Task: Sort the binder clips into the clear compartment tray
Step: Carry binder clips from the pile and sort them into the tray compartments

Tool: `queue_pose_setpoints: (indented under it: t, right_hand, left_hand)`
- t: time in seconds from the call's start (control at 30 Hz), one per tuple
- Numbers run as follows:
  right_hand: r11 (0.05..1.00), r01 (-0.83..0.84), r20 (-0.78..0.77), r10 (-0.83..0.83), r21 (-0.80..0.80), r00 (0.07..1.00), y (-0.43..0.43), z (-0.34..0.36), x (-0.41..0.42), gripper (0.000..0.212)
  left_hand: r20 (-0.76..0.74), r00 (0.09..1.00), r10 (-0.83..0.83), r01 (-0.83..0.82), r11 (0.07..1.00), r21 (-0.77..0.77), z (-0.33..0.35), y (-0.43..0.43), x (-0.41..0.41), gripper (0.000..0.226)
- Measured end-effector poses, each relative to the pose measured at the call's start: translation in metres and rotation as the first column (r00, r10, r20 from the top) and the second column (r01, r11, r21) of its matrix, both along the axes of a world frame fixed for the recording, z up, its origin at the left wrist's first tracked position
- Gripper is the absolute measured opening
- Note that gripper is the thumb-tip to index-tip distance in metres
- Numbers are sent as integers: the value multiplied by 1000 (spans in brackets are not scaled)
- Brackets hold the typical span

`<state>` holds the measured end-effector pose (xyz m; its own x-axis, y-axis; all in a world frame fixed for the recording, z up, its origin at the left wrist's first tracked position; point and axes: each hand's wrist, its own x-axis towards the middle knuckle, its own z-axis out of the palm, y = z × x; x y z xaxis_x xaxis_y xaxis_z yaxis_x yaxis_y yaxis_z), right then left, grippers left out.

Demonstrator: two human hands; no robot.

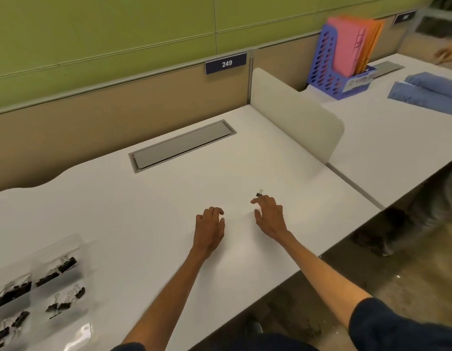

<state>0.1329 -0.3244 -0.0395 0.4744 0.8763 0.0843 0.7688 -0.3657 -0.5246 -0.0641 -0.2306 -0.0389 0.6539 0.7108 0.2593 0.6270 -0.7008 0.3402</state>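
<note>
right hand (270,219) fingers spread, about to pinch the last small black metal binder clip (259,194) on the white worktop (169,198) | left hand (209,229) loosely curled, empty, idle | clear plastic compartment tray (68,243) far left, probably nearly sorted

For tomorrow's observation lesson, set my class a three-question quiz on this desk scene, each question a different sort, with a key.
1. True or false: the tray sits at the desk's right edge.
2. Which of the hands is nearest the loose clip? A) left B) right
3. Fill in: the sign on the partition reads ___.

Key: 1 false, it is at the left. 2 B; its fingertips are at the clip, and no grasp shows. 3 249.
</note>
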Motion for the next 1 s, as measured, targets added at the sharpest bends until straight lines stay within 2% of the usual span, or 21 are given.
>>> queue_pose_setpoints:
  t: [0.23, 0.33, 0.43, 0.53, 0.63, 0.77, 0.9, 1.0]
  right_hand:
    - [971, -92, 61, 107, -220, 992, -11, -15, 44, 40]
    - [980, -48, 72, 63, -191, 995, -18, -20, 59, 41]
    - [986, -1, 74, 13, -169, 997, -26, -23, 75, 51]
    - [986, -9, 15, 11, -164, 1000, -32, -24, 89, 56]
    - [989, 34, -61, -43, -144, 997, -36, -26, 92, 49]
    - [991, 91, -71, -98, -97, 993, -36, -30, 88, 36]
    - [990, 116, -91, -124, -81, 988, -36, -30, 88, 34]
    - [991, 117, -39, -119, -59, 992, -37, -34, 87, 34]
  left_hand:
    - [-55, 995, -80, 75, 993, -93, -3, 1, 50, 23]
    - [-96, 988, -120, 108, 987, -115, -5, 3, 68, 26]
    - [-141, 980, -138, 113, 978, -173, -6, 2, 89, 33]
    - [-205, 973, -105, 47, 962, -269, -5, -3, 112, 50]
    - [-261, 960, -102, 20, 953, -301, -5, -6, 132, 59]
    - [-284, 950, -129, 38, 952, -305, -8, -3, 149, 60]
    - [-313, 938, -150, 59, 957, -283, -9, 2, 155, 60]
    - [-351, 920, -172, 71, 957, -282, -6, 4, 157, 53]
